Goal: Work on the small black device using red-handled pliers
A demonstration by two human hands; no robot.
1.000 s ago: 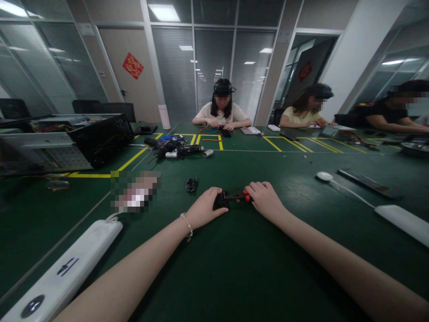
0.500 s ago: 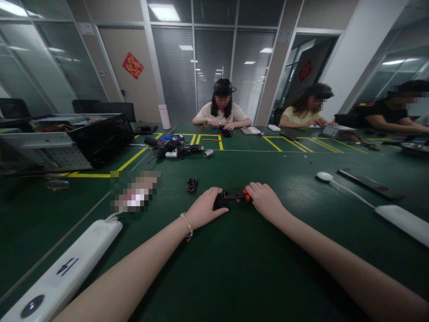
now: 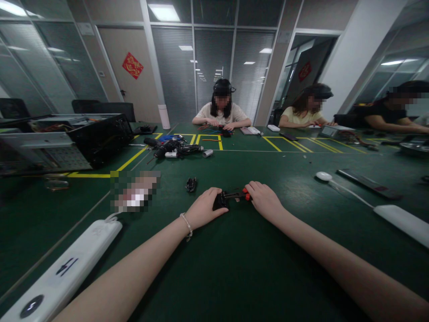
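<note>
Both my hands rest on the green table (image 3: 234,268) in front of me. My left hand (image 3: 204,208), with a bead bracelet on the wrist, is closed round a small black part (image 3: 220,201). My right hand (image 3: 264,200) pinches the red-handled end of a thin tool (image 3: 238,195) whose dark shaft points left into the black part. A second small black part (image 3: 191,184) lies loose on the table a little to the left of my left hand.
A white power strip (image 3: 63,268) lies at the near left, a white cabled device (image 3: 398,219) at the right. An open computer case (image 3: 67,138) stands far left, with a pile of tools and cables (image 3: 174,147) beyond. Three people sit working at the far side.
</note>
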